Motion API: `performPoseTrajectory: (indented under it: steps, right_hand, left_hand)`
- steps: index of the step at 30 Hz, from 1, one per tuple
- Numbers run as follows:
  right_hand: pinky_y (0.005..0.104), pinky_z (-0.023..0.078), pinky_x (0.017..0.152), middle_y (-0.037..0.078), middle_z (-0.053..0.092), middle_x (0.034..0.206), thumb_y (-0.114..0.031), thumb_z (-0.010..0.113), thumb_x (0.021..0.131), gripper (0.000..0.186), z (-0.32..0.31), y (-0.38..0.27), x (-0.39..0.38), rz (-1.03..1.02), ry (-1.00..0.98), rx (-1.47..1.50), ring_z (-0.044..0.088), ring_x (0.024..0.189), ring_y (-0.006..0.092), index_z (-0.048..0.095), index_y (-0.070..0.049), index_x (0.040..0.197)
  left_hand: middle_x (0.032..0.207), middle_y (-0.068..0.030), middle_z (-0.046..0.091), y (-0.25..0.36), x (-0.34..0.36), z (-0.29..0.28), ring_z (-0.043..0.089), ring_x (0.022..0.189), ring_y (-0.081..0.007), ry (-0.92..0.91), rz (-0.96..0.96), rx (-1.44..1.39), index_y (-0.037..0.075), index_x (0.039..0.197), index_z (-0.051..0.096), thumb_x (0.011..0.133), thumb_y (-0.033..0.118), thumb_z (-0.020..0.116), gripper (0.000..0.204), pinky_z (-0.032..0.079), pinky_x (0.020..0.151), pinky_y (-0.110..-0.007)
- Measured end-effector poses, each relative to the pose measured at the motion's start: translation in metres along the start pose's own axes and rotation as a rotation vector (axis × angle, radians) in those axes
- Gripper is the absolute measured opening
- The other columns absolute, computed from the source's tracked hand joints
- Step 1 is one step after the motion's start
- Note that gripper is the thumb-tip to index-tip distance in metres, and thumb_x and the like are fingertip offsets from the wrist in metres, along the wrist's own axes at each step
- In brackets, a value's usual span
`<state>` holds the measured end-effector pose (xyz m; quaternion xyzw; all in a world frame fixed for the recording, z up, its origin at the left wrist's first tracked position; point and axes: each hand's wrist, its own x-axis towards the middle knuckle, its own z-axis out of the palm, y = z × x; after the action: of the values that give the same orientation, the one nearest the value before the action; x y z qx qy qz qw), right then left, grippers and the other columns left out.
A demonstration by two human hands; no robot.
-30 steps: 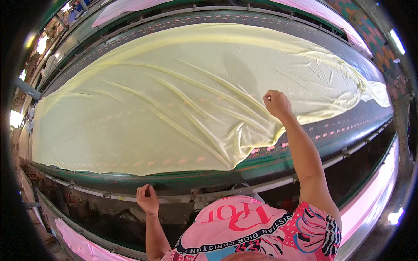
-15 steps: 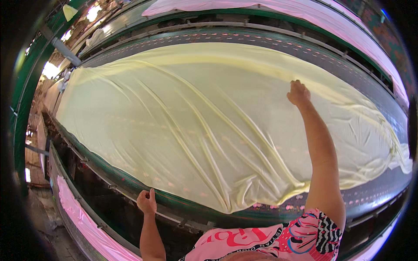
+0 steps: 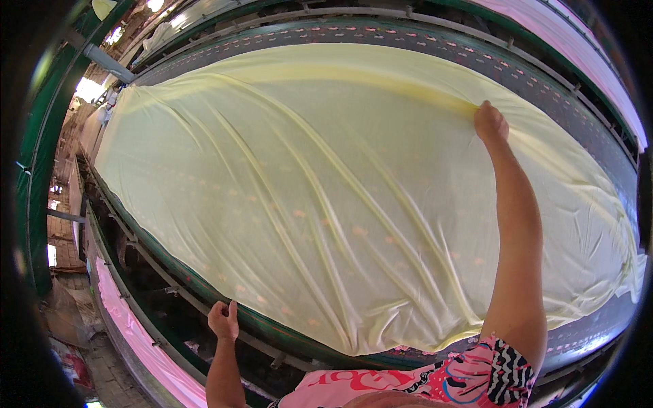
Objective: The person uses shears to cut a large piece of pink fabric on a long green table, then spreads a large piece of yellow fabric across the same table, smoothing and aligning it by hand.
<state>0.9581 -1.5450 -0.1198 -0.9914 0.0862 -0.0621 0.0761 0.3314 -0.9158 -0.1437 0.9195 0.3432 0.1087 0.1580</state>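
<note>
A broad sheet of thin pale-yellow fabric (image 3: 272,170) lies over a long dark table (image 3: 326,34). Slanting wrinkles run across it toward the near edge, where the cloth bunches up. My right arm reaches far over the sheet. At its end my right hand (image 3: 491,122) is closed on a darker yellow fold along the far part of the fabric; the fingertips are partly hidden. Beside the table's near left edge, my left hand (image 3: 223,321) hangs off the cloth, thumb apart from loosely bent fingers, holding nothing.
Pink fabric (image 3: 139,333) covers another long table at the lower left. More pink cloth (image 3: 564,41) lies on a table at the far right. A metal rail (image 3: 160,272) runs along the near table edge. A green post (image 3: 41,156) stands at left beside a brick-paved floor (image 3: 109,353).
My right hand has moved farther out and to the right, onto the fold of the fabric. The left thumb has spread from the fingers. The whole view has shifted slightly.
</note>
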Motion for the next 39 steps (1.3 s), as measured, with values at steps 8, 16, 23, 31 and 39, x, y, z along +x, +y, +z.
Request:
performPoseTrajectory:
  steps: [8, 16, 23, 31, 39]
  right_hand:
    - [0.0509, 0.056, 0.093, 0.022, 0.077, 0.114, -0.03, 0.055, 0.106, 0.034, 0.027, 0.016, 0.016, 0.158, 0.408, 0.737, 0.073, 0.105, 0.042, 0.07, -0.003, 0.12]
    - [0.0514, 0.055, 0.094, 0.022, 0.076, 0.119, -0.035, 0.054, 0.107, 0.037, -0.012, 0.007, 0.073, 0.123, 0.643, 0.638, 0.072, 0.111, 0.0431, 0.069, -0.007, 0.125]
    - [0.0544, 0.055, 0.095, 0.022, 0.075, 0.123, -0.039, 0.051, 0.108, 0.037, 0.047, 0.063, 0.091, 0.068, 0.429, 0.353, 0.07, 0.114, 0.0452, 0.066, -0.016, 0.132]
    - [0.0555, 0.054, 0.099, 0.023, 0.072, 0.13, -0.038, 0.051, 0.109, 0.041, 0.075, 0.078, 0.058, -0.072, 0.173, 0.343, 0.069, 0.12, 0.0446, 0.056, -0.02, 0.146]
    - [0.0527, 0.04, 0.122, 0.021, 0.055, 0.156, -0.034, 0.057, 0.108, 0.052, 0.033, 0.092, -0.103, -0.26, 0.031, -0.029, 0.05, 0.145, 0.0427, 0.052, -0.011, 0.154]
  left_hand:
    - [0.063, -0.0112, 0.052, -0.001, 0.007, 0.001, 0.053, 0.059, -0.0286, -0.01, 0.033, 0.016, 0.004, 0.071, 0.054, 0.09, 0.032, 0.081, 0.043, 0.043, 0.059, -0.042]
    - [0.062, -0.0101, 0.047, -0.008, 0.008, -0.003, 0.048, 0.057, -0.0241, -0.037, 0.035, 0.027, 0.004, 0.07, 0.05, 0.093, 0.032, 0.079, 0.046, 0.039, 0.057, -0.039]
    - [0.063, -0.0103, 0.037, -0.009, 0.01, -0.003, 0.041, 0.059, -0.0216, -0.059, 0.052, -0.008, 0.004, 0.071, 0.043, 0.1, 0.035, 0.072, 0.052, 0.034, 0.057, -0.04]
    - [0.067, -0.0145, 0.043, 0.015, 0.011, -0.006, 0.046, 0.06, -0.0282, -0.045, 0.069, -0.016, 0.002, 0.073, 0.045, 0.099, 0.033, 0.071, 0.048, 0.039, 0.059, -0.04]
    - [0.077, -0.0229, 0.056, 0.019, 0.006, -0.013, 0.06, 0.078, -0.0477, -0.012, -0.01, 0.067, 0.003, 0.076, 0.054, 0.104, 0.042, 0.061, 0.048, 0.045, 0.068, -0.053]
